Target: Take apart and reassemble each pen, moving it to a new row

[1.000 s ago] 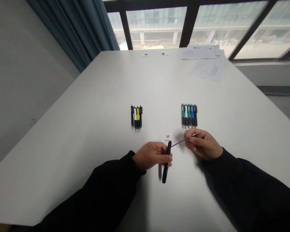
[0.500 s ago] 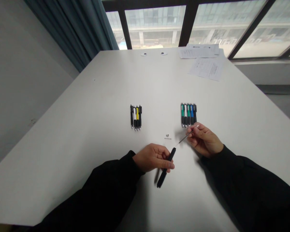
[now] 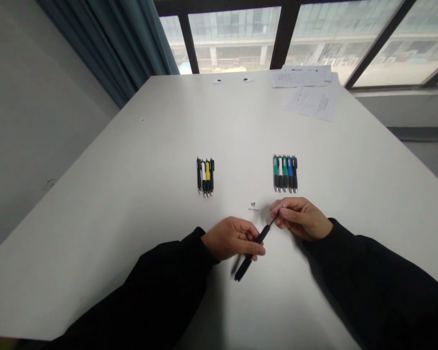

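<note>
Black pen barrel (image 3: 248,265) — held aslant in the air above the white table (image 3: 131,204), rubber-gripped end angled down toward the person, open upper end angled toward the right hand (image 3: 300,218). Thin ink refill (image 3: 272,222) spanning the short gap between the hands, its far end pinched in the right hand, its near end meeting the top of the barrel; depth of entry too small to tell. Left hand (image 3: 233,238) grasping the barrel, fingers (image 3: 251,248) curled closed around it. Right hand with fingertips (image 3: 279,209) closed in a light pinch on the refill, the remaining fingers loosely bent. Sound alignment, by appearance — barrel and refill nearly in one line, with little sideways strain on the slender shaft.

Just beyond the hands, a tiny pale part (image 3: 253,204) and a short silver sliver (image 3: 253,209) on the tabletop. Farther on, two neat rows of retractable pens: black, white and yellow barrels (image 3: 205,177) to the left, green, white, blue and black barrels (image 3: 285,174) to the right. Printed papers (image 3: 312,103) near the far edge.
</note>
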The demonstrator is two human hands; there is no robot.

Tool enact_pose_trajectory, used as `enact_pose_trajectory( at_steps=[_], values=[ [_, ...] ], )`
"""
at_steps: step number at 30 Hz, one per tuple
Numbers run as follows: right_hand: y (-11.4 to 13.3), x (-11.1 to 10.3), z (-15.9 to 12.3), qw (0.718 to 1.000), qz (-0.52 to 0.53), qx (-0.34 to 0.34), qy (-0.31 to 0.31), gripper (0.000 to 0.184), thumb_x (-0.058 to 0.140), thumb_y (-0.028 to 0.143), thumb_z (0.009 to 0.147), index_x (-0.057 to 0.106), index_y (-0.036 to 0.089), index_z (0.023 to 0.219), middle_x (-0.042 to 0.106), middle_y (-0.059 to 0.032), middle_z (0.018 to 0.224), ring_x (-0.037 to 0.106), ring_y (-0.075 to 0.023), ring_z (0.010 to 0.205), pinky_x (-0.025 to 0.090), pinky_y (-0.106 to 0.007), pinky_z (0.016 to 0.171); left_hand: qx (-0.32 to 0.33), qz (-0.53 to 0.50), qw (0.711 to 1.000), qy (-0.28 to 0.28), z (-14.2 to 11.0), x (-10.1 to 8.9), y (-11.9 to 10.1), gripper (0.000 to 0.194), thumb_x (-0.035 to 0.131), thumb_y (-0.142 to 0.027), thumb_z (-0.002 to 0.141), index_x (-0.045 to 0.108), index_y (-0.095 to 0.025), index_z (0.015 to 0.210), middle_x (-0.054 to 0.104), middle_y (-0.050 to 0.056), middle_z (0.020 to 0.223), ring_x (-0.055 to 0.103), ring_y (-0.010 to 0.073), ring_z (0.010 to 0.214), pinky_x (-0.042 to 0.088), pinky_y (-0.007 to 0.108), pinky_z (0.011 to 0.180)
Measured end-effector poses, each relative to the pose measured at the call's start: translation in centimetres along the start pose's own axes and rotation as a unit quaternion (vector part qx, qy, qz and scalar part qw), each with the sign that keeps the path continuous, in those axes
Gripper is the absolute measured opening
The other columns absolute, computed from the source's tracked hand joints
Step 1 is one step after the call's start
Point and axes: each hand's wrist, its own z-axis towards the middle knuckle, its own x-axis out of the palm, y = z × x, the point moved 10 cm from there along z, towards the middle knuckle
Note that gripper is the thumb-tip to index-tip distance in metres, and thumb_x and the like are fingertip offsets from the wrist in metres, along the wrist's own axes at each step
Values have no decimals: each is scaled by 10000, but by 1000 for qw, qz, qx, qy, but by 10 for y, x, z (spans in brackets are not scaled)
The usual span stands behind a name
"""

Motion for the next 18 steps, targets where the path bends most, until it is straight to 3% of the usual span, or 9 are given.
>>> enact_pose_trajectory(
  at_steps=[9,15,18],
  values=[
    [2,17,-2,993,-115,-9,38,182,793,320,753,795,149,815,651,-52,733,482,-86,538,360,-236,473,18,-9,1000,4,2,0,-1,299,867,-255,622,669,-101,786,688,20,641,655,127,601,526,260,642],
    [-4,20,-2,995,-77,22,55,326,828,293,707,753,161,995,578,17,622,464,-77,515,359,-219,478,19,-7,1000,-2,2,-1,-2,307,871,-260,617,667,-102,783,687,22,645,659,137,609,524,270,651],
    [-8,17,-2,997,-57,20,58,290,821,281,720,728,154,963,581,21,621,470,-73,510,353,-212,479,20,-12,1000,-1,2,0,-2,308,872,-262,614,667,-102,779,683,19,638,652,132,599,522,267,645]
  ],
)
